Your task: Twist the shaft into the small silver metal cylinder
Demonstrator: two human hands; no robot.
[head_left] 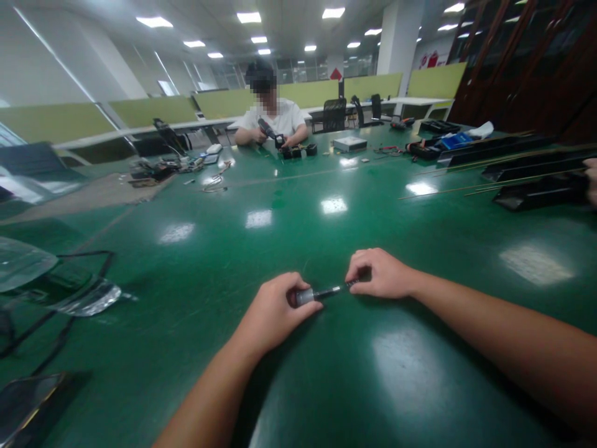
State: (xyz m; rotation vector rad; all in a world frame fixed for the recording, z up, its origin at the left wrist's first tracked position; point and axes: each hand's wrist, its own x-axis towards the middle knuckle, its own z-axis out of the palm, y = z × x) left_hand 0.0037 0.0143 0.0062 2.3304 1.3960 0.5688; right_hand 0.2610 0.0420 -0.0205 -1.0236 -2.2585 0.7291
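Low over the green table (298,230), my left hand (275,308) is closed round a small grey cylinder with a thin rod (305,297). The rod is dark with a shiny tip and points right, toward my other hand; the cylinder's left end is hidden in my fingers. Between thumb and fingertips, my right hand (377,274) pinches a small dark coiled piece (352,283) that looks like a spring. A short gap separates the rod's tip from this piece.
Across the table a person (275,121) works on dark parts with a tool. A clear plastic package (56,280), dark cables and a flat dark device (30,404) lie left. Long black channels (536,186) and thin rods lie right, where another person's hand (591,180) shows.
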